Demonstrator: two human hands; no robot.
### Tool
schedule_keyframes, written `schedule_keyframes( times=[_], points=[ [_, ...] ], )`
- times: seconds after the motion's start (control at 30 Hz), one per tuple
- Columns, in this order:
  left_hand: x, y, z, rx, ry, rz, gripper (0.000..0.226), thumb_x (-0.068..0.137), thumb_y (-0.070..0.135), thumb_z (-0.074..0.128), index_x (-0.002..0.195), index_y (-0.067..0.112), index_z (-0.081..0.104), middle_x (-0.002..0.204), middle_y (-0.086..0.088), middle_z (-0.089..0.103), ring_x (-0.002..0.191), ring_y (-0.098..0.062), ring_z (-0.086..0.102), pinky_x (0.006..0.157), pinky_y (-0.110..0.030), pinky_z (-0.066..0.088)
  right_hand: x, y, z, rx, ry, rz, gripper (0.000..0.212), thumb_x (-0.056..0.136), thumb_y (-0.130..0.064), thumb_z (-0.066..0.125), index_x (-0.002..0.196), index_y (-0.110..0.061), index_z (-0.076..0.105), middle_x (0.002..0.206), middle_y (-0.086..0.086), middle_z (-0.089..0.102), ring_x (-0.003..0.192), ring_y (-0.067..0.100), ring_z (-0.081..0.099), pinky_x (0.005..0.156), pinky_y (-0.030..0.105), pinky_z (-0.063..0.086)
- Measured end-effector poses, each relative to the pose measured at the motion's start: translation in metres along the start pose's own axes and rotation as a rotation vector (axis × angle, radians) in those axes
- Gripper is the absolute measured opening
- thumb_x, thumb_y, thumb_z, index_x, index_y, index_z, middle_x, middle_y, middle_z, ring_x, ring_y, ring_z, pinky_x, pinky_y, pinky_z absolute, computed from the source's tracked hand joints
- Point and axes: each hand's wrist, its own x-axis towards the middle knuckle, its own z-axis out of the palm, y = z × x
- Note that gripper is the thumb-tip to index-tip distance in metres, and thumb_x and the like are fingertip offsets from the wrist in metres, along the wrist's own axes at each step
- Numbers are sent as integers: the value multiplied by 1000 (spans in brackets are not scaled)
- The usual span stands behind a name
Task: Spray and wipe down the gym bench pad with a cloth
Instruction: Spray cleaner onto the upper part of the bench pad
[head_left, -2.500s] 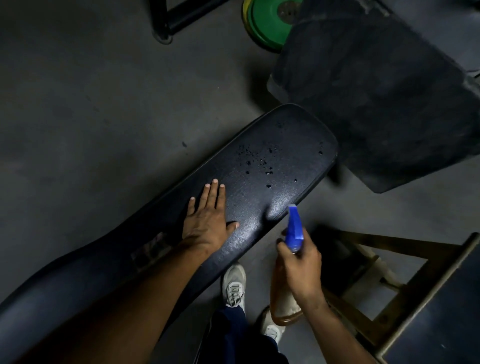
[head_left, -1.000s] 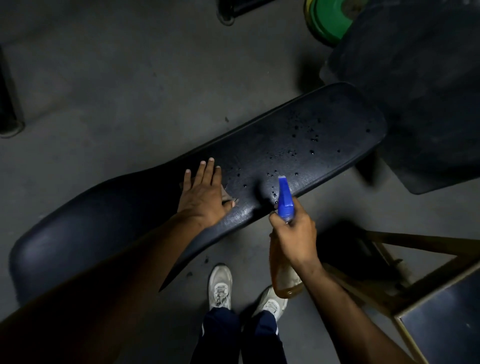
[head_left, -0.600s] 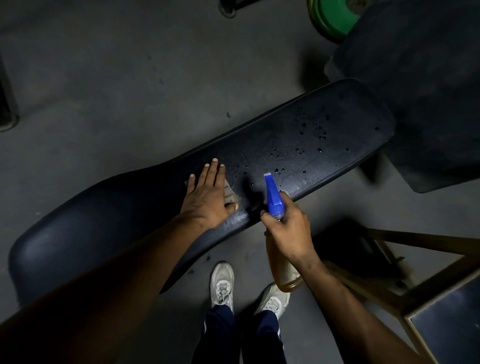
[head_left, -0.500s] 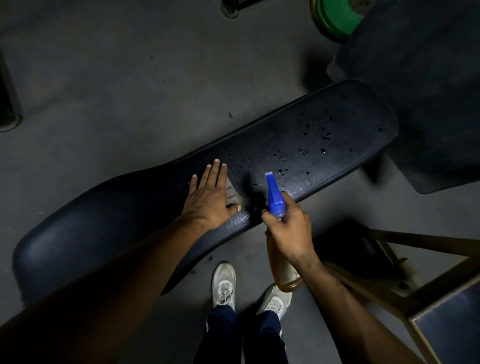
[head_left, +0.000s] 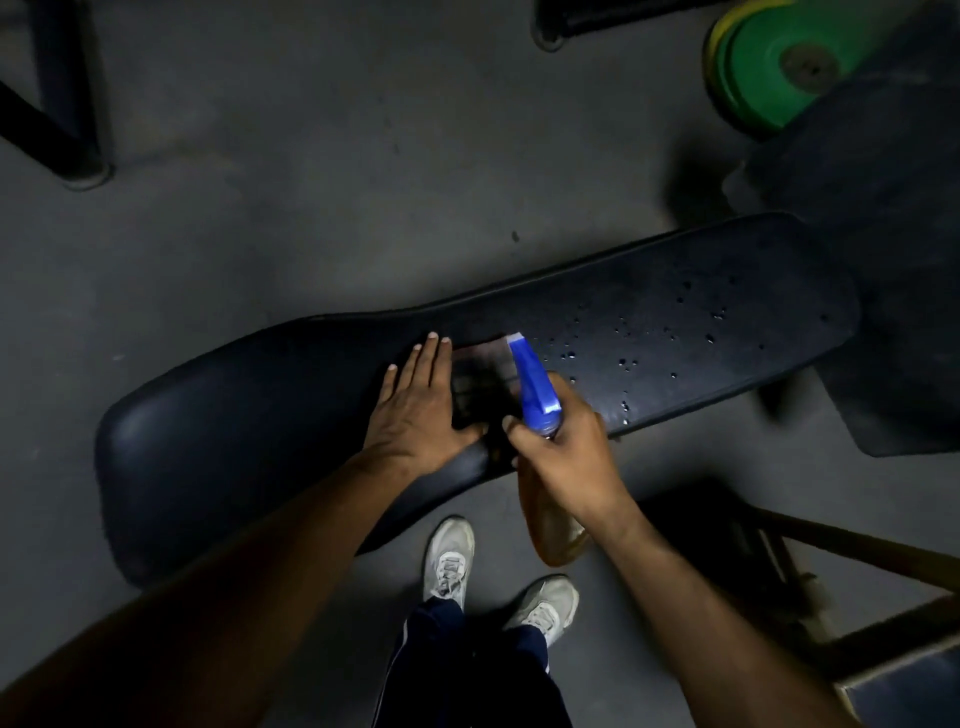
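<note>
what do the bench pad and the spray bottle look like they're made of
Bench pad: likely vinyl or faux leather, black, faintly grained with a dull sheen; droplets bead on top. Spray bottle in the right hand: plastic, with an opaque glossy blue head and a see-through amber-looking body.

On the worktop (head_left: 260, 431) we see droplets (head_left: 623, 338), a cloth (head_left: 480, 364) and our flat left hand (head_left: 415, 410).
</note>
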Motion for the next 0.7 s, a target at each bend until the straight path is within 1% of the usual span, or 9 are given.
schedule_keyframes(
  times=[0.07, 0.13, 0.23, 0.4, 0.57, 0.67, 0.7],
  points=[
    [-16, -23, -3, -19, 3, -61, 117, 82, 66, 64, 162, 17, -5, 171, -1, -7, 157, -17, -3, 127, -42, 1, 1, -16, 18, 18, -64, -48, 33, 78, -43, 72, 107, -30, 65, 83, -4, 71, 73, 29, 73, 72, 56, 61],
    [-34, -47, -2, -41, 13, -133, 116, 82, 65, 65, 162, 17, -5, 171, -1, -8, 157, -18, -3, 127, -42, 0, 1, -36, 38, 31, -121, -103, 30, 79, -40, 73, 107, -30, 67, 83, -8, 72, 73, 24, 74, 74, 56, 61],
    [-64, -83, 0, -91, 48, -233, 117, 81, 66, 65, 162, 16, -3, 171, -2, -6, 157, -19, 0, 127, -43, 2, 4, -66, 69, 42, -182, -155, 28, 79, -42, 71, 105, -32, 67, 80, -7, 71, 74, 25, 73, 75, 57, 61],
    [-109, -132, 7, -96, 95, -361, 114, 83, 68, 61, 162, 16, -1, 171, -4, -6, 157, -21, -2, 126, -46, 2, 6, -100, 118, 74, -239, -261, 21, 81, -40, 72, 100, -34, 65, 83, 0, 71, 73, 33, 73, 76, 60, 59],
    [-144, -161, 22, -113, 184, -480, 113, 81, 67, 64, 162, 13, 7, 171, -6, -4, 157, -24, -2, 126, -51, 3, 1, -117, 157, 124, -255, -367, 18, 84, -37, 74, 99, -33, 64, 84, -1, 68, 77, 34, 70, 77, 60, 58],
    [-161, -171, 31, -122, 198, -529, 112, 82, 66, 64, 162, 13, 7, 171, -6, -5, 157, -24, -3, 126, -52, 3, -3, -129, 177, 174, -274, -443, 18, 87, -33, 75, 99, -33, 62, 84, 8, 67, 80, 39, 68, 80, 58, 57],
    [-166, -173, 34, -121, 199, -539, 111, 82, 66, 64, 162, 14, 7, 171, -6, -5, 157, -24, -3, 126, -52, 3, -4, -132, 183, 191, -279, -465, 19, 88, -30, 76, 100, -33, 61, 83, 8, 65, 81, 39, 67, 81, 56, 57]
  ],
)
